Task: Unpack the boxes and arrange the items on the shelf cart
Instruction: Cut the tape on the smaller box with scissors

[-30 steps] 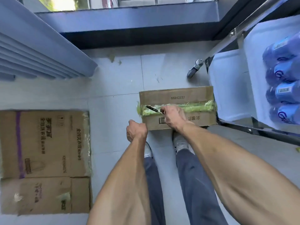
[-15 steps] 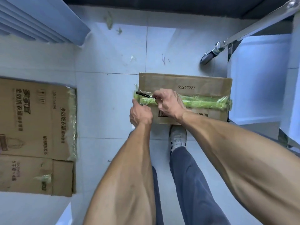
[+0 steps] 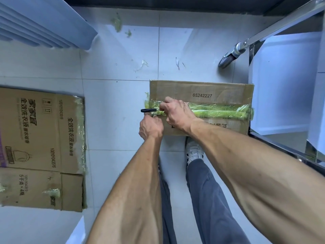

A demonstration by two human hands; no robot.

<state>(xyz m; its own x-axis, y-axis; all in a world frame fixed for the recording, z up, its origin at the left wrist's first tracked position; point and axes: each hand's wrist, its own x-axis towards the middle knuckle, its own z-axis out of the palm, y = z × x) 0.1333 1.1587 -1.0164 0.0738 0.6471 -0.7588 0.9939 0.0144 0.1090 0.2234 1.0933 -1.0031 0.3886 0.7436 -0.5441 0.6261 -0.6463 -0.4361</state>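
1. While the sealed cardboard box [image 3: 200, 108] sits on the floor at center, just at 9 o'clock of the shelf cart [image 3: 284, 95], the step in hand looks like cutting its green tape [image 3: 219, 112].
2. Right hand [image 3: 177, 114] grips a black-handled cutter [image 3: 148, 110]; left hand [image 3: 151, 127] is curled at the box's corner, its hold unclear.
3. Next: run the blade along the seam toward 3 o'clock.

The right hand [image 3: 177, 114] covers the tool's [image 3: 148, 110] working end and part of the green tape [image 3: 218, 112]. The flattened boxes [image 3: 40, 134] run off the left edge. Print beneath the tape is half-hidden.
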